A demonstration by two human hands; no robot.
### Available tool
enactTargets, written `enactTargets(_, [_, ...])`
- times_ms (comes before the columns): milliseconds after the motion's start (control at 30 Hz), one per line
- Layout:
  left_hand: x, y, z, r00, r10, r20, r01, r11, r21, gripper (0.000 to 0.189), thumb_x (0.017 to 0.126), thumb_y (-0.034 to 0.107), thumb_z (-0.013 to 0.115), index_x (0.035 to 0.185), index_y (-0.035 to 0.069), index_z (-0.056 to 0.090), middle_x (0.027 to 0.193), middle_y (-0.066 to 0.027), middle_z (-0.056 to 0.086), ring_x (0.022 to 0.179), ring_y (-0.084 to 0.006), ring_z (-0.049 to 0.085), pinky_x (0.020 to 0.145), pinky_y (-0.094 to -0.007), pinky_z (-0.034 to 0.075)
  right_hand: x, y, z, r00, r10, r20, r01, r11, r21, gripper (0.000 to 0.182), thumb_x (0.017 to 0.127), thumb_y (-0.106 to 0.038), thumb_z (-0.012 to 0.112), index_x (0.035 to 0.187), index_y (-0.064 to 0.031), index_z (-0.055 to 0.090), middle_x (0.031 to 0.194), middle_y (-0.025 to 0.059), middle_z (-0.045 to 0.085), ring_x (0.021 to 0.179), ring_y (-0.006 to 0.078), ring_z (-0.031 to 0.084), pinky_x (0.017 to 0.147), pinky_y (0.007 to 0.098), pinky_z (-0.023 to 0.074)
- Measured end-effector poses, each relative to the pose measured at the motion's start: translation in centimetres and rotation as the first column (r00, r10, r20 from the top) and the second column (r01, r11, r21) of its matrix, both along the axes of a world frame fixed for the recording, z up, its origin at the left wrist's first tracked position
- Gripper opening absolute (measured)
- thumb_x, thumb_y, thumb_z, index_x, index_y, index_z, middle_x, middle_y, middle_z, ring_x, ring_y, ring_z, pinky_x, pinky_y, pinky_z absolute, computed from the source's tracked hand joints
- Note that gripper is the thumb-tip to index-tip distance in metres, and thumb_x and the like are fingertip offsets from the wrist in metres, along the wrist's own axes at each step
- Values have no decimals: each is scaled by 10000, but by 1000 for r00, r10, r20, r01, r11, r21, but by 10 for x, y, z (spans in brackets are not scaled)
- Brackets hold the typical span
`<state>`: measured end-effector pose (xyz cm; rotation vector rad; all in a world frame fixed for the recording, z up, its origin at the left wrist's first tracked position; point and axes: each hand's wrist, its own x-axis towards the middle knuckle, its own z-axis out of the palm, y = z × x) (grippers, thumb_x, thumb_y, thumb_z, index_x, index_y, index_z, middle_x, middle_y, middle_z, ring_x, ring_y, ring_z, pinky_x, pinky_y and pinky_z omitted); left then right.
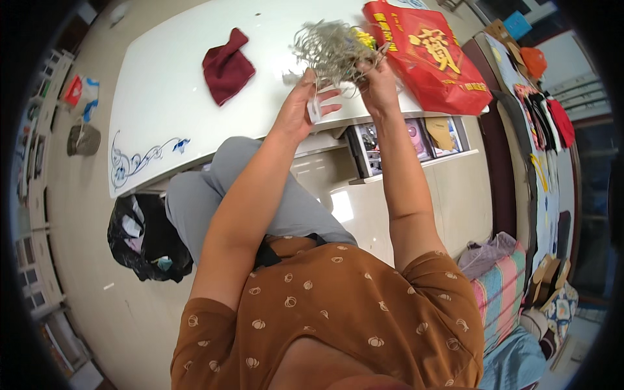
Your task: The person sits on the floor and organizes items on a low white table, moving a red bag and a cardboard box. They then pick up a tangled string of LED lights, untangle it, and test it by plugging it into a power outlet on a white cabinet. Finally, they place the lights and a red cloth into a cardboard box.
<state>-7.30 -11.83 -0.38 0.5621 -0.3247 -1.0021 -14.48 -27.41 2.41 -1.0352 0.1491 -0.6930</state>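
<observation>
A tangled bunch of grey-green artificial foliage [334, 51] is held up over the white tabletop [165, 92]. My right hand [379, 90] grips the bunch at its lower right side. At the lower left edge of it, my left hand [297, 107] pinches a strand between thumb and finger, its other fingers spread. A small white tag [314, 111] hangs by the left palm. Something yellow, perhaps flowers [364, 38], shows behind the foliage. A folded dark red cloth [228, 67] lies on the table to the left. Just right of my right hand is a red bag [434, 58] with gold print.
An open drawer [414, 141] with boxed items sits under the table's near edge. A black trash bag [146, 239] stands on the floor to my left, with a grey wastebasket [84, 139] farther off. A sofa [509, 161] bearing clothes is on the right.
</observation>
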Motion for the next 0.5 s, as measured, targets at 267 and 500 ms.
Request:
enactTargets(267, [4, 28, 10, 964, 234, 124, -246, 965, 89, 469, 831, 94, 664, 1252, 94, 456, 1139, -60, 573, 1050, -210, 580, 745, -406, 580, 10, 60, -27, 991, 7, -131, 4, 996, 84, 192, 838, 53, 528, 973, -85, 520, 940, 39, 601, 849, 139, 597, 736, 265, 509])
enactTargets(500, [10, 52, 1, 790, 357, 499, -460, 882, 97, 544, 748, 81, 736, 1230, 37, 489, 1147, -63, 597, 1015, -163, 580, 902, -294, 460, 27, 91, -51, 949, 2, -315, -27, 997, -77, 309, 849, 15, 514, 1151, -37, 550, 1026, 62, 632, 895, 164, 593, 810, 297, 470])
